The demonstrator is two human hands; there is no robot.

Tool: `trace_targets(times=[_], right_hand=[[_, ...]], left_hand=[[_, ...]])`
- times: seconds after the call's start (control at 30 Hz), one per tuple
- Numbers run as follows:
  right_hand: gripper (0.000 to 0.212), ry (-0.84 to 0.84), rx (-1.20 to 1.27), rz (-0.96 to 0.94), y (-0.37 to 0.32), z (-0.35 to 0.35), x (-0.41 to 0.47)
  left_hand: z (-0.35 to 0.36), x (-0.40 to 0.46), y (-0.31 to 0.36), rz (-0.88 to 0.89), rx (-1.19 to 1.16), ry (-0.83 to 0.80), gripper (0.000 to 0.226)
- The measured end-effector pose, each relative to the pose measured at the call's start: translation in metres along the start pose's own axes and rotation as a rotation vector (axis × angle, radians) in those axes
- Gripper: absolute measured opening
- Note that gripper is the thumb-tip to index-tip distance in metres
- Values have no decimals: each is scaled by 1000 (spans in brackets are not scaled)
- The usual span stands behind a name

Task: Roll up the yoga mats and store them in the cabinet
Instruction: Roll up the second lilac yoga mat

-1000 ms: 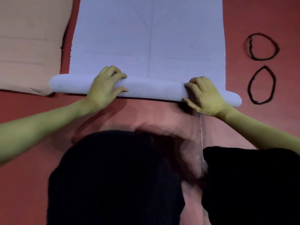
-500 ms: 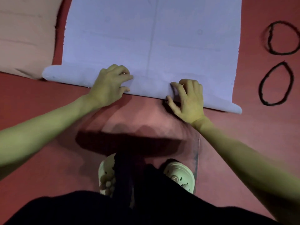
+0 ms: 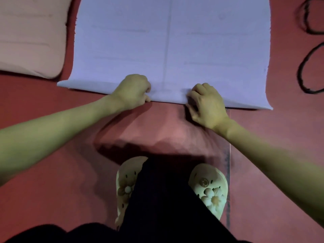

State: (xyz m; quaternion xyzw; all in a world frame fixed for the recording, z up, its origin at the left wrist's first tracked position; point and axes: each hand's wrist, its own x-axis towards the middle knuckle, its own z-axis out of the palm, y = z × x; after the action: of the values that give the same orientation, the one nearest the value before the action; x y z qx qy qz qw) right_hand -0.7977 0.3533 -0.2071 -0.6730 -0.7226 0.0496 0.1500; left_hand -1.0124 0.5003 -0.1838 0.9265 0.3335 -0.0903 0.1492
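Observation:
A pale lilac yoga mat [image 3: 175,41] lies flat on the red floor and runs away from me. Its near end is a low, flattened roll [image 3: 166,95] that spans the mat's width. My left hand [image 3: 131,92] sits on the roll left of centre, fingers curled over the top. Just right of centre, my right hand [image 3: 206,104] has its fingers bent over the roll and its thumb at the near edge. A beige mat [image 3: 29,35] lies flat at the upper left.
Two black elastic loops, one [image 3: 313,16] at the far right and another [image 3: 312,67] below it, lie on the red floor beside the lilac mat. My feet in pale clogs [image 3: 210,188] stand close behind the roll, with dark trousers at the bottom of the view.
The roll at the mat's near end has gone from a thick tube to a flatter fold. Both hands have moved closer together near the centre. The view has shifted from crouched to standing over the mat.

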Motion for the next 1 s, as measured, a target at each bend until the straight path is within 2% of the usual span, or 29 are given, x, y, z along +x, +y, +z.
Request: trace_targets(times=[0.1, 0.27, 0.4, 0.63, 0.77, 0.83, 0.93, 1.0], right_hand=[[15, -82, -48, -4, -6, -5, 5], [16, -251, -102, 6, -20, -11, 10], [10, -283, -155, 56, -22, -10, 11], [27, -401, -74, 210, -8, -11, 23], [27, -316, -4, 335, -11, -4, 22], [24, -228, -46, 296, -12, -1, 19], [6, -118, -119, 194, -15, 3, 19], [16, -128, -177, 108, -15, 4, 22]], left_hand=[[-2, 0, 4, -7, -19, -52, 26], [-7, -6, 6, -32, -97, -16, 23], [-5, -12, 5, -66, -155, -6, 24], [-12, -5, -5, -314, -433, -57, 19], [-15, 6, -13, -507, -600, -87, 25], [-18, 13, -15, -590, -635, -93, 30], [-23, 22, -15, -647, -568, -124, 38], [-25, 29, -14, -617, -529, -128, 40]])
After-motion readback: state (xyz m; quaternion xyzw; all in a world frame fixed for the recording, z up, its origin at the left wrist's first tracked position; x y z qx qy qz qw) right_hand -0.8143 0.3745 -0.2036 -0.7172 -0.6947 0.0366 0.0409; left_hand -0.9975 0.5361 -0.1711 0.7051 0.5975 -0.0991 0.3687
